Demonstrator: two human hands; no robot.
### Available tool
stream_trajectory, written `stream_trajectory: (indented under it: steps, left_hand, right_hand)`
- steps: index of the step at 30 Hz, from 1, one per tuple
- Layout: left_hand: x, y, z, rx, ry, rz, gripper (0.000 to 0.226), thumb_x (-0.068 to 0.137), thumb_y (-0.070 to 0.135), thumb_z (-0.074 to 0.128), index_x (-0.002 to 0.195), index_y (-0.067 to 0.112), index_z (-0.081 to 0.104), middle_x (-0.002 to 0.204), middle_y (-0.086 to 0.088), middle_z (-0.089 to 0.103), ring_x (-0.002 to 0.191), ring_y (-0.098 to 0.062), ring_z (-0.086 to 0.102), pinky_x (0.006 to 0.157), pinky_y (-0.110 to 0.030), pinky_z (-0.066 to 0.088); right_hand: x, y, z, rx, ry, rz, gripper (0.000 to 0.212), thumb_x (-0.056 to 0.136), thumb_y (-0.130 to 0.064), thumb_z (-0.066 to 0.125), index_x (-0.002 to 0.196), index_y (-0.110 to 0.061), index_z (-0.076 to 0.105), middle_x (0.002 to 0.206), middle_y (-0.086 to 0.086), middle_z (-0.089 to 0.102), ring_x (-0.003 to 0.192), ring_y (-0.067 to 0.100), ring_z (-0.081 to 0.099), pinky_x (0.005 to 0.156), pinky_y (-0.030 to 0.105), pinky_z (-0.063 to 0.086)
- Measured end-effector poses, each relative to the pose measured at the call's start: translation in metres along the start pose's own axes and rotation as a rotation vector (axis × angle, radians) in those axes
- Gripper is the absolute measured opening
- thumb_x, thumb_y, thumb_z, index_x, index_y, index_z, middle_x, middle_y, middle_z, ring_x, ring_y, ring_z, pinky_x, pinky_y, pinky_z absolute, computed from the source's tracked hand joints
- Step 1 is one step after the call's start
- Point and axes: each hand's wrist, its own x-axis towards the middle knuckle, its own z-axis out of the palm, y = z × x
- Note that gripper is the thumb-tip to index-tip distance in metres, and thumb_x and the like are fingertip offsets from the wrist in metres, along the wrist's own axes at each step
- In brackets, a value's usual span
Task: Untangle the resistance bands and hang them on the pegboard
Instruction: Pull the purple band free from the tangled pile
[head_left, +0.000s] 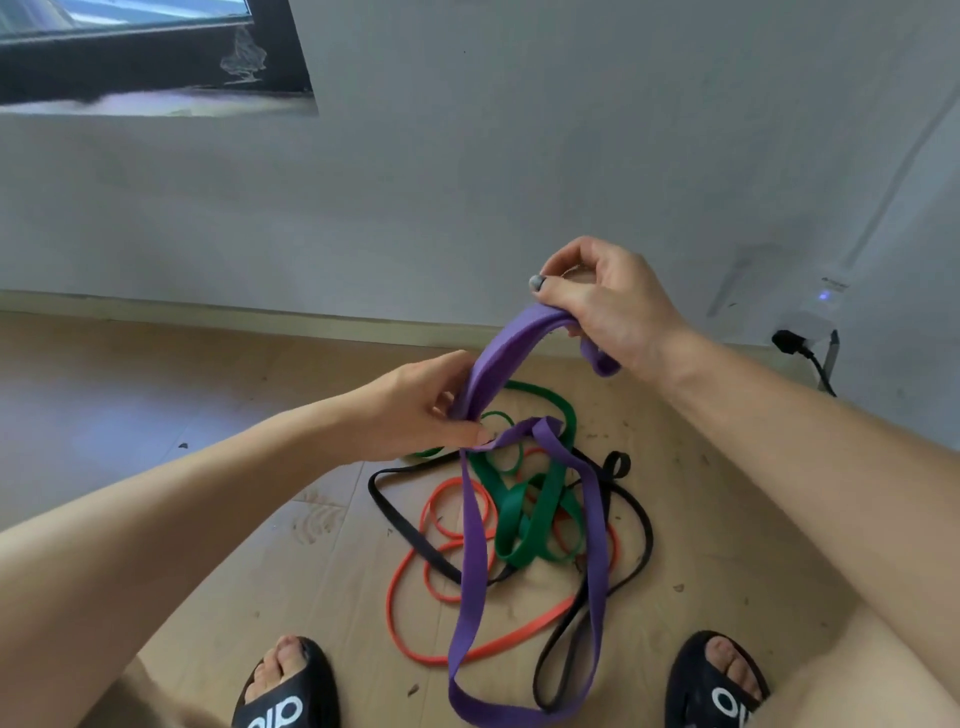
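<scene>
Both hands grip the purple band (506, 353), right hand (608, 306) higher, left hand (421, 410) lower. Its loop hangs down to the floor (156, 395), across the tangle (519, 519).

A plain room in a home, it seems: pale wood-look floor (156, 395) with a low skirting board (208, 312), bare grey painted wall (467, 182), a dark-framed window (156, 62), a plugged-in wall socket (802, 332) (small blue light above), and slippered feet (288, 691).

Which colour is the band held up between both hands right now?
Purple: the purple band runs from the left hand to the right hand, clearest in the head view.
</scene>
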Motion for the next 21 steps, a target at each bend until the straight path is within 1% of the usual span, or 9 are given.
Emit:
stream_trajectory:
  steps: [2,4,7,9,12,14,16,18,21]
  left_hand:
    - [0.0,-0.004,-0.005,-0.026,0.036,0.017,0.035,0.083,0.021,0.081,0.112,0.02,0.062,0.091,-0.001,0.069,0.085,-0.024,0.067,0.084,-0.047,0.058]
    - [-0.003,-0.006,-0.009,-0.13,0.076,0.017,0.028,0.084,0.007,0.08,0.1,0.021,0.063,0.084,0.004,0.07,0.079,-0.019,0.067,0.081,-0.041,0.059]
    - [-0.005,0.002,-0.008,-0.182,0.113,0.053,0.03,0.084,0.0,0.079,0.1,0.02,0.065,0.087,-0.005,0.071,0.079,-0.019,0.068,0.077,-0.041,0.059]
    - [-0.005,0.011,-0.005,-0.183,0.129,0.086,0.029,0.085,0.001,0.079,0.1,0.022,0.065,0.085,-0.003,0.07,0.074,-0.012,0.064,0.072,-0.037,0.056]
    - [-0.005,0.02,-0.005,-0.191,0.156,0.118,0.032,0.088,-0.001,0.074,0.098,0.029,0.065,0.076,0.018,0.07,0.069,0.001,0.064,0.069,-0.016,0.05]
    - [-0.008,0.025,-0.006,-0.19,0.154,0.137,0.031,0.09,0.0,0.072,0.097,0.029,0.064,0.071,0.023,0.068,0.065,0.005,0.062,0.066,-0.009,0.046]
    - [-0.01,0.026,-0.006,-0.184,0.155,0.139,0.019,0.089,0.011,0.076,0.091,0.026,0.066,0.066,0.018,0.065,0.059,0.002,0.055,0.06,-0.012,0.044]
    - [-0.009,0.023,-0.007,-0.173,0.171,0.102,0.016,0.084,0.025,0.081,0.089,0.025,0.065,0.065,0.013,0.061,0.059,-0.002,0.052,0.058,-0.019,0.045]
    - [-0.007,0.019,-0.008,-0.211,0.091,0.087,0.03,0.077,0.038,0.083,0.098,0.027,0.065,0.079,0.004,0.062,0.073,-0.012,0.057,0.072,-0.042,0.055]
  right_hand:
    - [0.002,0.01,-0.007,-0.364,-0.091,-0.068,0.007,0.098,-0.028,0.064,0.094,-0.022,0.064,0.079,-0.006,0.068,0.071,0.012,0.061,0.064,0.027,0.047]
    - [0.0,0.02,-0.007,-0.595,-0.237,-0.014,0.012,0.101,-0.029,0.057,0.107,-0.023,0.065,0.097,-0.004,0.07,0.088,0.016,0.065,0.076,0.031,0.051]
    - [-0.005,0.021,0.006,-0.567,-0.313,0.001,0.029,0.105,-0.022,0.044,0.128,-0.026,0.062,0.117,-0.002,0.07,0.107,0.019,0.063,0.096,0.036,0.05]
    - [-0.011,0.01,0.02,-0.382,-0.295,-0.033,0.034,0.105,-0.019,0.041,0.13,-0.027,0.062,0.118,-0.004,0.07,0.113,0.015,0.061,0.097,0.03,0.046]
    - [-0.021,-0.002,0.038,-0.135,-0.31,-0.036,0.029,0.105,-0.03,0.04,0.108,-0.02,0.067,0.101,-0.001,0.072,0.096,0.015,0.063,0.087,0.032,0.046]
    - [-0.025,-0.004,0.043,-0.144,-0.301,-0.069,0.038,0.107,-0.041,0.04,0.085,-0.015,0.057,0.079,0.004,0.063,0.074,0.018,0.055,0.071,0.034,0.042]
    - [-0.025,-0.003,0.044,-0.245,-0.282,-0.108,0.039,0.106,-0.044,0.043,0.08,-0.017,0.052,0.068,-0.003,0.056,0.064,0.014,0.049,0.06,0.026,0.037]
    - [-0.023,-0.007,0.043,-0.263,-0.26,-0.117,0.031,0.104,-0.042,0.05,0.086,-0.019,0.059,0.067,-0.006,0.059,0.063,0.009,0.052,0.057,0.02,0.037]
    - [-0.018,-0.014,0.04,-0.077,-0.186,-0.084,0.018,0.097,-0.034,0.064,0.087,-0.019,0.061,0.059,-0.006,0.059,0.057,0.011,0.052,0.06,0.028,0.044]
